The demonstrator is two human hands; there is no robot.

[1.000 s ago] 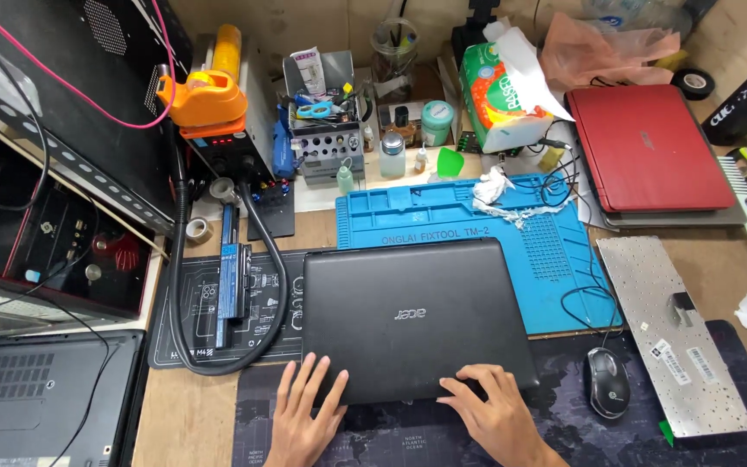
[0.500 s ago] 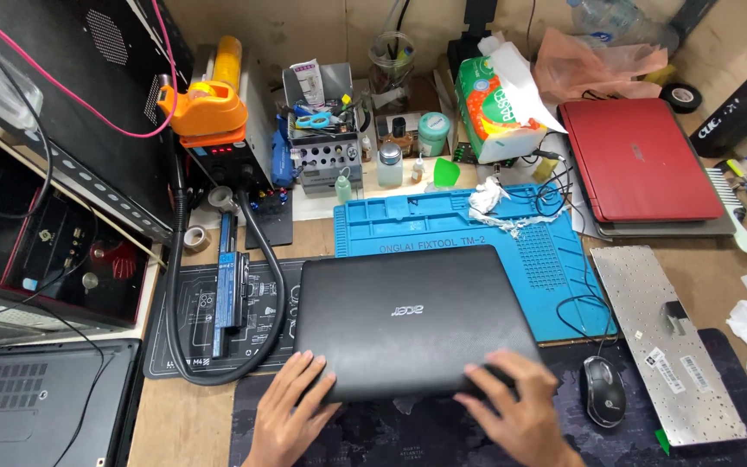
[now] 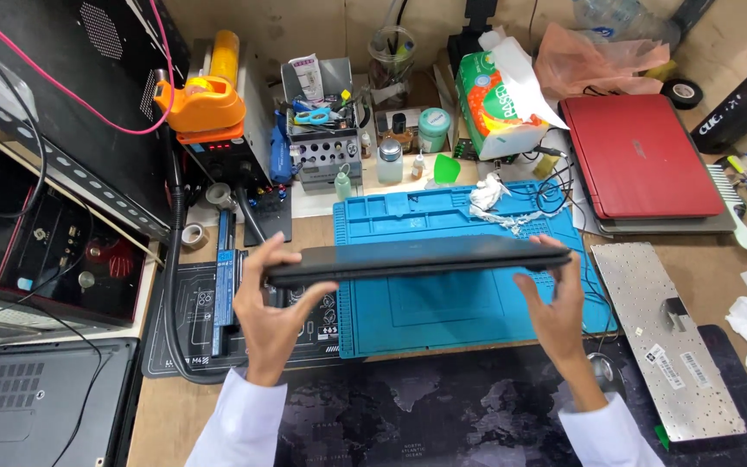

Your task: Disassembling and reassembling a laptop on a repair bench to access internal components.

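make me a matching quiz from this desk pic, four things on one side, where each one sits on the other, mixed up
Things:
1. black laptop
2. red laptop
3. loose keyboard
4. orange tool

Places:
A. flat on the desk at the right, below the red laptop
B. held up edge-on between the left hand and right hand, over the blue mat
C. at the back left, on the station beside the black case
D. closed, at the back right, on top of another laptop

Pairs: 1-B, 2-D, 3-A, 4-C
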